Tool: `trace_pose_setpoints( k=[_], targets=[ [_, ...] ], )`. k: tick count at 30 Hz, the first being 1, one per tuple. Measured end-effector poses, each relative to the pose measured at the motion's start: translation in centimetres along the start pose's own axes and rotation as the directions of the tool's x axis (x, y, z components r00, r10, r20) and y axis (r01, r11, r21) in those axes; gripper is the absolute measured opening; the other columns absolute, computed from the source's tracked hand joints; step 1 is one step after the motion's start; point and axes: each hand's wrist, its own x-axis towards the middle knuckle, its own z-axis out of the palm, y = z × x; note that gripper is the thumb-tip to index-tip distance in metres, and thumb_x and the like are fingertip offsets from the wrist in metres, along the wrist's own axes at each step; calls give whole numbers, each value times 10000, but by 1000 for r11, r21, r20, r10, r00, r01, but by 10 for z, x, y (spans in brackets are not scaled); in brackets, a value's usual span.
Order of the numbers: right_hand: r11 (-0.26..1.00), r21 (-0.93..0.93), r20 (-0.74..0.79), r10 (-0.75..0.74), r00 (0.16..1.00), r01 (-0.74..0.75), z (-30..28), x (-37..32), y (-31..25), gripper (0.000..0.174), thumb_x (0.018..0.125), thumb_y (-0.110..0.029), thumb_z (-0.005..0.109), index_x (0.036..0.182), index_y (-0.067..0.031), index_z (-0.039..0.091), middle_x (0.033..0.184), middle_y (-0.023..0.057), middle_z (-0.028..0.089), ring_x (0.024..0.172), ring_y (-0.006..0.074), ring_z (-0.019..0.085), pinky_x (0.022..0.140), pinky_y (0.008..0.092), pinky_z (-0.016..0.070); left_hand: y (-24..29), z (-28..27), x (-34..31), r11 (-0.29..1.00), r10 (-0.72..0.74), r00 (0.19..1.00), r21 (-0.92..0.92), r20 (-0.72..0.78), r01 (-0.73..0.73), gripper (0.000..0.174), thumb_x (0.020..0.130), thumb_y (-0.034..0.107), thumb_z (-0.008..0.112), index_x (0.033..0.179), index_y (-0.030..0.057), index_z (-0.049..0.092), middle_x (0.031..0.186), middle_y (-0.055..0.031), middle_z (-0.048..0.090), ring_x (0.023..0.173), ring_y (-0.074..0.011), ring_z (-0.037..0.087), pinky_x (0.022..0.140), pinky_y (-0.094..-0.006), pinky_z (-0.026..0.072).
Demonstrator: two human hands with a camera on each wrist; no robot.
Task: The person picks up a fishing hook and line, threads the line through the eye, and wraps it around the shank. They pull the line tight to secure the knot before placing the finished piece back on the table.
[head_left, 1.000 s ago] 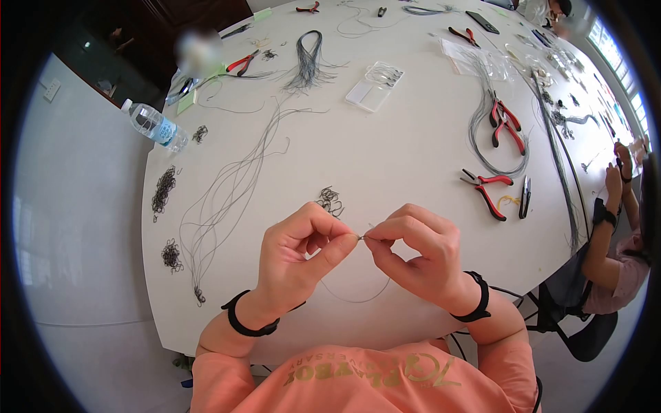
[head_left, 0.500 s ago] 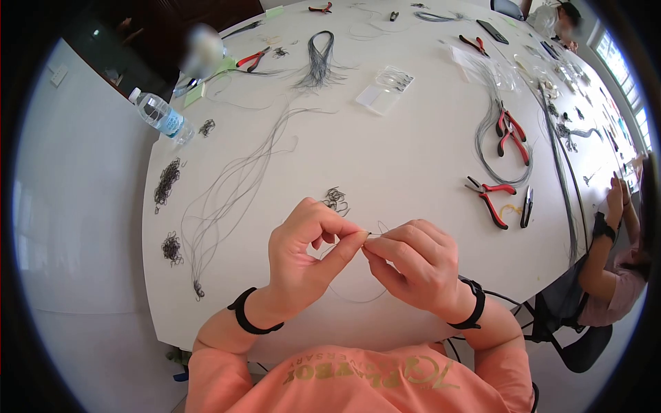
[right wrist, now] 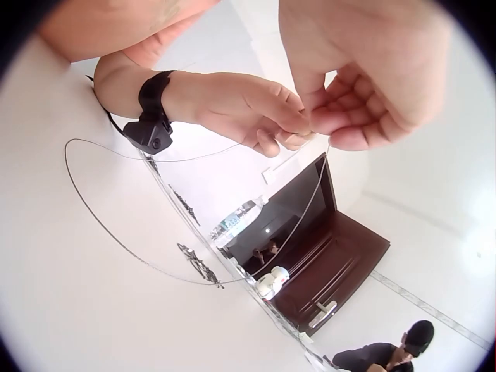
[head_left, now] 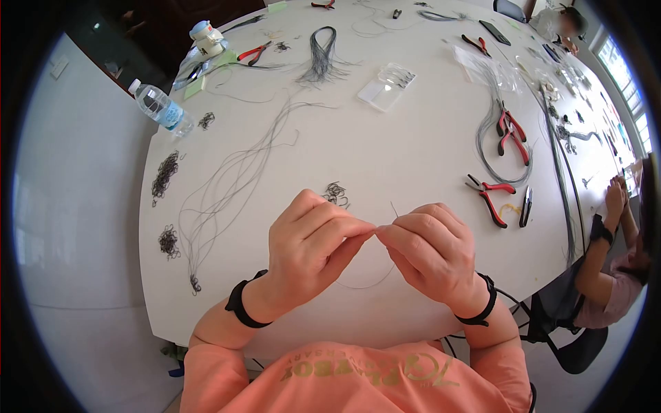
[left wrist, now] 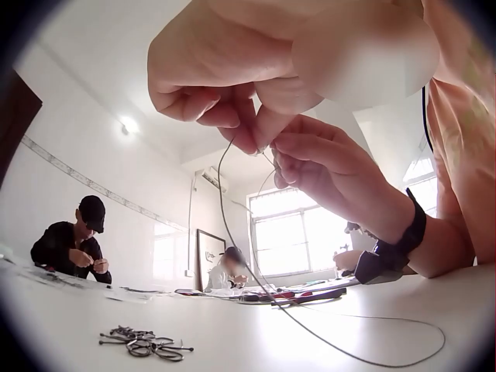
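Above the near edge of the white table (head_left: 385, 158) my two hands meet fingertip to fingertip. My left hand (head_left: 313, 241) pinches a thin grey wire (left wrist: 232, 256) between thumb and forefinger, and my right hand (head_left: 427, 248) pinches the same wire right beside it. The wire (right wrist: 116, 232) hangs down from the pinch and loops across the tabletop below my hands. A short end of it sticks up past my right fingers (head_left: 393, 208). A small pile of black hooks (head_left: 336, 193) lies just beyond my hands, also visible in the left wrist view (left wrist: 143, 342).
Red-handled pliers (head_left: 490, 195) and small snips (head_left: 526, 204) lie to the right, more pliers (head_left: 511, 134) farther back. Long wire bundles (head_left: 234, 172) spread on the left, with hook piles (head_left: 165, 175) and a water bottle (head_left: 160, 109). Another person (head_left: 613, 248) sits at right.
My hands have closed in tighter, the knuckles rolling over the pinch point, and the wire end now sticks up beyond my right fingers. The head view shifted slightly.
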Motion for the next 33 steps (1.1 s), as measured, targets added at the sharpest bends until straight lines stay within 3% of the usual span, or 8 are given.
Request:
trace_pose_setpoints(
  k=[8, 10, 13, 19, 25, 33],
  targets=[
    [973, 144, 35, 175, 984, -178, -7, 4, 3, 232, 723, 34, 746, 920, -78, 699, 798, 23, 630, 657, 172, 603, 566, 299, 485, 1, -3, 2, 986, -91, 992, -133, 85, 101, 191, 745, 4, 827, 861, 118, 727, 784, 43, 678, 727, -166, 517, 573, -283, 417],
    [874, 326, 98, 347, 933, -360, -8, 4, 3, 169, 775, 49, 748, 900, -55, 700, 771, 41, 638, 650, 169, 624, 565, 290, 497, 2, -5, 2, 959, -155, 978, -217, 136, 182, 180, 759, 6, 825, 866, 124, 741, 803, 51, 697, 741, -155, 511, 603, -282, 416],
    [782, 417, 168, 435, 885, -464, -9, 4, 5, 112, 817, 44, 743, 888, -31, 699, 771, 53, 649, 656, 159, 644, 576, 276, 506, 1, -8, 1, 918, -212, 956, -294, 204, 266, 178, 753, -36, 809, 869, 89, 757, 838, 27, 710, 787, -153, 548, 642, -284, 427],
    [770, 416, 175, 454, 874, -484, -9, 4, 3, 96, 822, 36, 750, 881, -19, 698, 775, 58, 655, 668, 154, 658, 585, 270, 510, 5, -11, 3, 844, -311, 912, -364, 268, 395, 143, 799, 10, 802, 889, 118, 779, 828, 57, 719, 765, -125, 521, 608, -260, 433],
    [730, 469, 169, 478, 862, -497, -1, -1, 1, 77, 830, 34, 747, 866, -8, 692, 787, 59, 676, 672, 147, 674, 598, 263, 519, 7, -11, 0, 791, -393, 895, -418, 210, 446, 129, 809, 12, 803, 885, 113, 780, 806, 49, 710, 712, -112, 528, 543, -251, 423],
    [645, 561, 192, 509, 839, -519, 5, -3, -5, 60, 835, 38, 738, 859, 1, 696, 780, 59, 683, 674, 143, 670, 602, 266, 519, 10, -11, -1, 893, -315, 943, -303, 111, 334, 151, 786, 6, 824, 879, 114, 774, 742, 43, 662, 667, -113, 509, 507, -255, 392]
  ],
)
